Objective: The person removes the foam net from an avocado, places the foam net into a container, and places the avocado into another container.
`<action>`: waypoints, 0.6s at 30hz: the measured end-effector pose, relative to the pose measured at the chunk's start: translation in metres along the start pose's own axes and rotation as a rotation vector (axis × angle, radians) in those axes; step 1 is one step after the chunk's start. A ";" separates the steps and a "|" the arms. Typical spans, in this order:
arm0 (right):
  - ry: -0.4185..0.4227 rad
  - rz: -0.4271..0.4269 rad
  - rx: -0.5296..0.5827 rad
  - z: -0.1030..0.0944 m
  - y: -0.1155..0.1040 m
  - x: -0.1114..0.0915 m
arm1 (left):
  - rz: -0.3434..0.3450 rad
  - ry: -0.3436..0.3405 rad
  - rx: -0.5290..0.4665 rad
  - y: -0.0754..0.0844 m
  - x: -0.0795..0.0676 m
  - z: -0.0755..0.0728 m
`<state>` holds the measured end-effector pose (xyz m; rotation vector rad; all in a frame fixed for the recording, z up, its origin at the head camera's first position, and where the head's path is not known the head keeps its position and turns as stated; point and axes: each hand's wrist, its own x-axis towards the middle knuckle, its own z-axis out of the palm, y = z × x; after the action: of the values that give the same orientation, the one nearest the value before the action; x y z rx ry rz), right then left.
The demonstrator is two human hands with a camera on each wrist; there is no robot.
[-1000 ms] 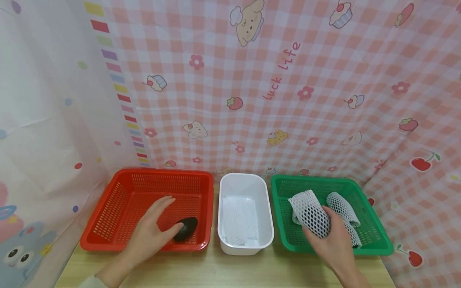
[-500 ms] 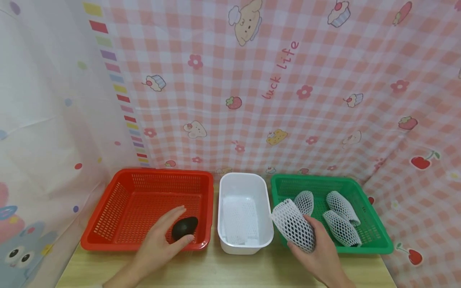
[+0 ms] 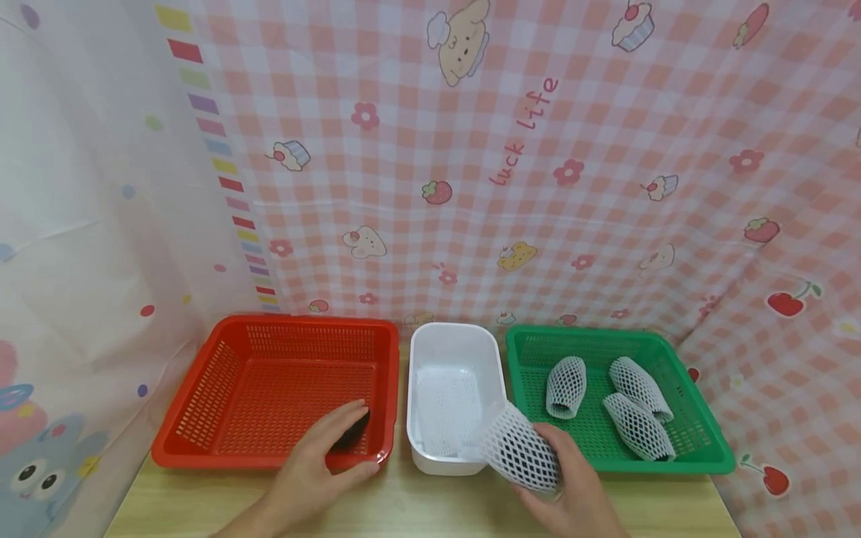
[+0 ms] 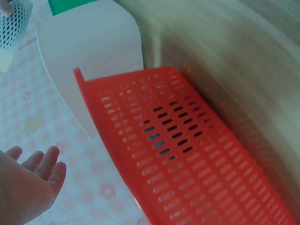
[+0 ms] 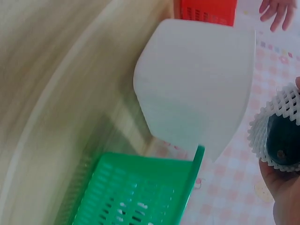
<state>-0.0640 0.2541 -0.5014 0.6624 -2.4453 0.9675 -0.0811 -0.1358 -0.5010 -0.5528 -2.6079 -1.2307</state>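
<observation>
My right hand (image 3: 572, 482) grips an avocado in a white foam net sleeve (image 3: 521, 452), in front of the gap between the white bin and the green basket. In the right wrist view the dark end of the avocado (image 5: 285, 140) shows at the sleeve's opening. My left hand (image 3: 316, 467) hovers at the front of the red basket (image 3: 269, 456), fingers extended and thumb apart. Beneath its fingers lies a bare dark avocado (image 3: 353, 435), partly hidden in the head view; the left wrist view shows the left hand (image 4: 33, 183) holding nothing.
The white bin (image 3: 460, 336) stands between the baskets, with flat white netting (image 3: 444, 411) on its bottom. Inside the green basket (image 3: 699, 448) lie three netted avocados (image 3: 566, 385). A checked curtain (image 3: 403, 149) hangs behind the wooden table (image 3: 417, 508).
My right hand has carried the netted avocado leftward and toward me, out of the green basket. My left hand has shifted right and toward me, now covering part of the bare avocado.
</observation>
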 end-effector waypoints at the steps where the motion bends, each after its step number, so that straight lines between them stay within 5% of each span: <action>1: -0.019 0.008 -0.005 0.001 -0.003 -0.001 | 0.009 -0.007 0.002 0.000 -0.001 0.001; 5: -0.036 -0.042 0.013 0.008 -0.007 -0.003 | 0.038 -0.012 0.007 0.003 -0.003 0.006; 13: -0.077 -0.133 0.046 0.023 -0.009 -0.011 | -0.096 -0.096 -0.104 0.008 -0.010 0.017; 18: -0.147 -0.092 0.033 0.029 -0.014 -0.016 | 0.017 -0.042 -0.050 0.005 -0.015 0.030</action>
<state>-0.0492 0.2289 -0.5225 0.8780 -2.5041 0.9554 -0.0661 -0.1134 -0.5211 -0.6149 -2.6072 -1.2958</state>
